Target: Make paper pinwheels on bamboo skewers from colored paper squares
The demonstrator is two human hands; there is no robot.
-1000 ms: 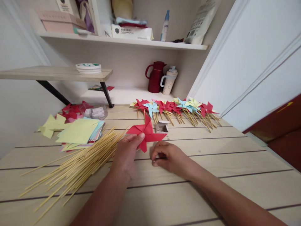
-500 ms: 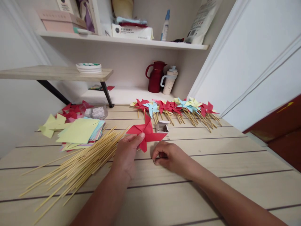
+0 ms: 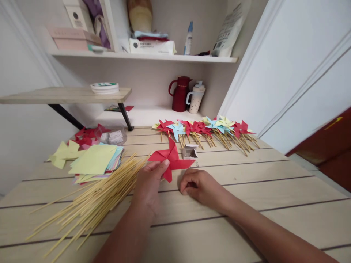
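Note:
My left hand [image 3: 149, 182] is closed on a red paper pinwheel [image 3: 173, 160], pinched near its centre between thumb and fingers and held above the table. To the right, my right hand [image 3: 202, 187] rests low over the tabletop, thumb and fingertips pressed together. Whatever sits in that pinch is hidden now. Just behind the pinwheel stands a small open box [image 3: 189, 152] with tiny metal pieces in it, and a few more lie beside it. Thin wooden sticks [image 3: 102, 201] are spread in a bundle left of my left hand.
Finished pinwheels on sticks [image 3: 193, 128] lie in a row at the back. At left are a stack of coloured paper squares [image 3: 94, 159], a yellow folded pinwheel [image 3: 64, 153], red ones and a clear container [image 3: 117, 137]. A raised wooden shelf [image 3: 68, 95] overhangs the back left.
My right fingertips have closed over the small shiny piece that showed between them before. The pinwheel stays in my left hand. The camera view has tilted up slightly.

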